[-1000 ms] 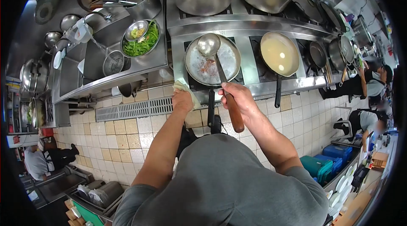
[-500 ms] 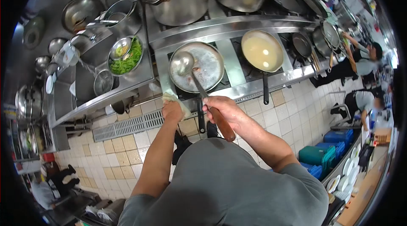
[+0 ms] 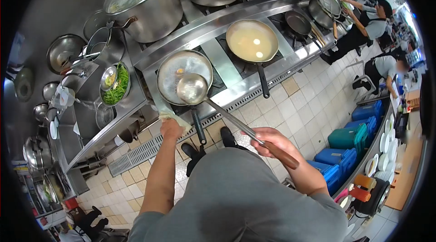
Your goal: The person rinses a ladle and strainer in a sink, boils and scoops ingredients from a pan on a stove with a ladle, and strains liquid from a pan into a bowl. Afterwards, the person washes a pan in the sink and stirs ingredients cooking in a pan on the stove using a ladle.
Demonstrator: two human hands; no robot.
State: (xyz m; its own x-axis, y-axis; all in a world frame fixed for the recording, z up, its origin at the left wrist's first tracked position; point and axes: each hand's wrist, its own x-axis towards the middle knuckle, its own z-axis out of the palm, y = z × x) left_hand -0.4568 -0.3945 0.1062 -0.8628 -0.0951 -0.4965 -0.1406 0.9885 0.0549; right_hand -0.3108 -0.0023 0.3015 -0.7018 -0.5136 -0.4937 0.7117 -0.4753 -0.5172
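My right hand (image 3: 271, 143) is wrapped round the brown grip of a long-handled metal ladle (image 3: 227, 114). The ladle's round bowl hangs over the near right side of a frying pan (image 3: 164, 92); whether it touches the pan cannot be told. A thin liquid with a small orange-brown bit shows inside this pan, and its black handle points toward me. My left hand (image 3: 170, 128) is closed on a pale folded cloth (image 3: 180, 123), just below the pan's near left edge and beside its handle.
Right of the first pan, another frying pan (image 3: 274, 55) holds pale yellow liquid. Large stockpots (image 3: 156, 19) stand behind. A bowl of green vegetables (image 3: 119, 85) sits at the sink counter. Two people (image 3: 374, 21) work at the far right. Blue and green bins (image 3: 347, 136) line the right side.
The view has turned, shifting the stove leftward. My right hand has drawn back to the right with the ladle, whose bowl moved from the pan's left side to its near right.
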